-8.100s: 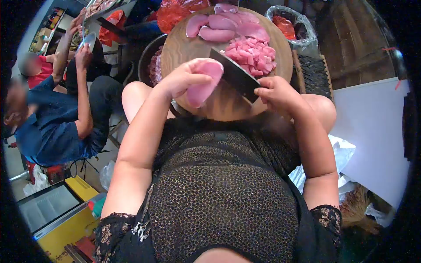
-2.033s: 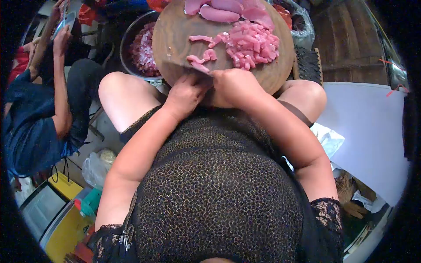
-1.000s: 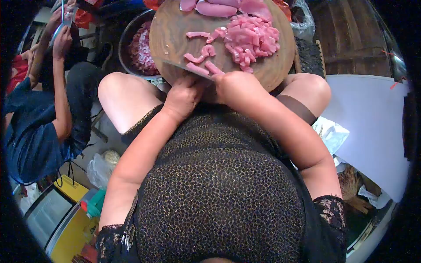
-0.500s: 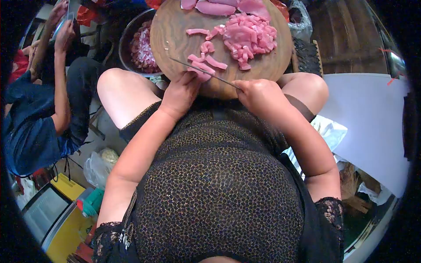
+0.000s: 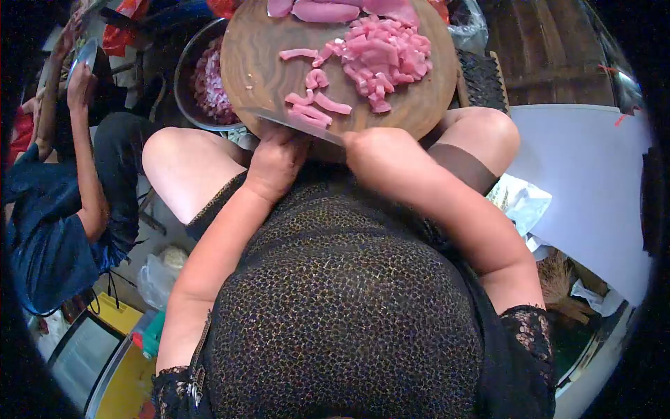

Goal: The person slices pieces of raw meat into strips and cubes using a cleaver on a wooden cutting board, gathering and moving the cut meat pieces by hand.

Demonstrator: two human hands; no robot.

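My right hand [image 5: 382, 155] is closed around the handle of a knife [image 5: 299, 126], its blade pointing left across the near edge of a round wooden cutting board [image 5: 255, 59]. Just behind the blade, my left hand [image 5: 278, 162] is closed with fingers curled at the board's edge; the blade hides its fingertips and whatever they hold. Beyond the blade lie several cut strips of pink raw meat [image 5: 331, 103]. A heap of diced meat [image 5: 387, 59] sits at the right of the board, and larger meat slabs [image 5: 324, 10] lie at the far edge.
Left of the board stands a metal bowl [image 5: 183, 94] of chopped meat. Another person [image 5: 52, 216] sits at the left, holding a metal dish or blade. My knees flank the board. A white surface [image 5: 579, 167] and a plastic bag [image 5: 520, 202] are at the right.
The knife and both hands have drawn nearer the board's near edge, and the blade now covers my left fingertips. The whole view has shifted slightly, with the board further left.
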